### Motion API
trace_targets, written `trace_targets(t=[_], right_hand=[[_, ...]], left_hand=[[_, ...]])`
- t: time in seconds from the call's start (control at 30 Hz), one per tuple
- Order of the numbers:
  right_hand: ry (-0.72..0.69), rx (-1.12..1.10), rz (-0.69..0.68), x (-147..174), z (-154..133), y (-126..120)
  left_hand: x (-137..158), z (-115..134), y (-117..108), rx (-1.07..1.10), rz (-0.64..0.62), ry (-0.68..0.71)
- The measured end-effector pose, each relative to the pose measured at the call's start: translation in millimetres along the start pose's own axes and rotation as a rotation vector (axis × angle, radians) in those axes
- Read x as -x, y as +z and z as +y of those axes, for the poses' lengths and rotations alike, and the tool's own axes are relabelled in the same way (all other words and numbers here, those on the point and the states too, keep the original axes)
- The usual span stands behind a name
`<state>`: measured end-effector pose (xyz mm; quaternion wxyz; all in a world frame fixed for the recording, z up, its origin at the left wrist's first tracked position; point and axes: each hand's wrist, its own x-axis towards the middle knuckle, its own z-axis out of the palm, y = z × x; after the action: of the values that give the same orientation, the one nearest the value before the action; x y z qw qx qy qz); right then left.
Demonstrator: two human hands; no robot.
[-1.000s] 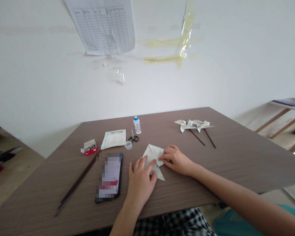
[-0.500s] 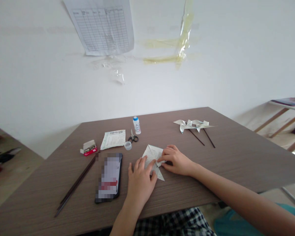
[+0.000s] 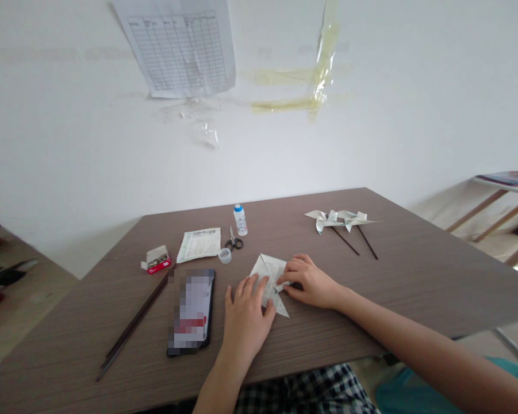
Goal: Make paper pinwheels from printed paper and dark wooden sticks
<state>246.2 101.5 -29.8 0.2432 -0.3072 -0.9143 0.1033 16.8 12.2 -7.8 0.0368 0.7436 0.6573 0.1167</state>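
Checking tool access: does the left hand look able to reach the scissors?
Probably yes: the left hand would leave the paper, but the scissors lie uncovered ahead, a translucent round item beside their handles.

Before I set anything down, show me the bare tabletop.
Bare: between the pinwheels and right forearm; between the pinwheels and blue-capped bottle. Crowded: around the bottle, scissors and packet, and around the paper, left hand and right hand.
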Motion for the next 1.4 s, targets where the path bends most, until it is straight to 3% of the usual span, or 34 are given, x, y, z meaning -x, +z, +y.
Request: trace_targets(t=[0.8, 1.4], right_hand=[[-0.027, 0.111, -0.033, -0.1, -6.2, 2.0], [0.043, 0.097, -0.066, -1.5, -9.6, 1.4]], left_hand=[[0.0, 2.1, -2.3, -0.006, 0.007, -0.009], [0.8, 4.0, -8.9, 0.006, -0.039, -0.021]])
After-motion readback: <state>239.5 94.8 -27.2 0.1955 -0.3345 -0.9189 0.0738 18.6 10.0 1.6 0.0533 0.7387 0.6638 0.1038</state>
